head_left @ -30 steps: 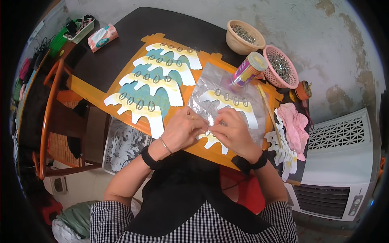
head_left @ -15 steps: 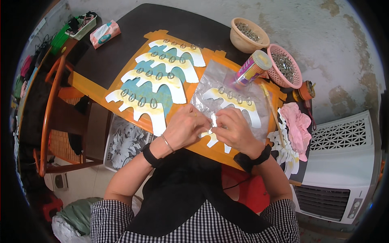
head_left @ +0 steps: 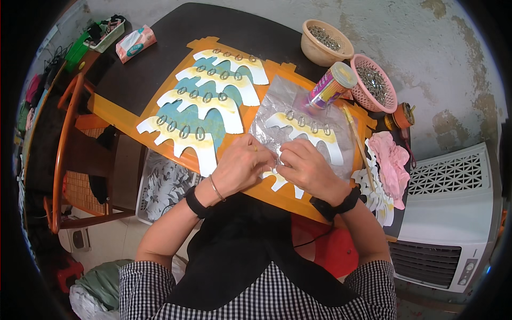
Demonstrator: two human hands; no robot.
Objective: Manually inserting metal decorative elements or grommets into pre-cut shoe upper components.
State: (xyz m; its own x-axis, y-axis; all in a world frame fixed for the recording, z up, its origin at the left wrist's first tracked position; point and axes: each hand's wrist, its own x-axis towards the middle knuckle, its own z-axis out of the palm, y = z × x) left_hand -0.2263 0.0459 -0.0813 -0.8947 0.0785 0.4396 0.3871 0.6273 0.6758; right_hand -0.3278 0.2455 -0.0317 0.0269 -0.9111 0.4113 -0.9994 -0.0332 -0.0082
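Observation:
My left hand [head_left: 240, 166] and my right hand [head_left: 309, 169] meet fingertip to fingertip over the near edge of the board, both closed in a pinch. What they hold is mostly hidden by the fingers. Just below them, a white scalloped cutout [head_left: 278, 184] with yellow smears shows in part. Beyond my right hand, another such cutout [head_left: 332, 143] with metal rings along its yellow band lies on a clear plastic sheet [head_left: 277, 101]. To the left, several ringed white cutouts [head_left: 202, 152] are laid in overlapping rows on a blue-green patch.
Behind the sheet stand a colourful jar [head_left: 328, 88], a beige bowl [head_left: 314, 50] and a pink basket [head_left: 392, 98], both containers holding metal pieces. A stick [head_left: 358, 136], pink cloth [head_left: 388, 165] and more cutouts [head_left: 376, 200] lie right. A tissue pack [head_left: 133, 45] sits far left.
The hands stay joined in nearly the same place, with the fingers shifting slightly. A shiny bit seen between the fingertips before is now mostly covered. The whole view has moved a little.

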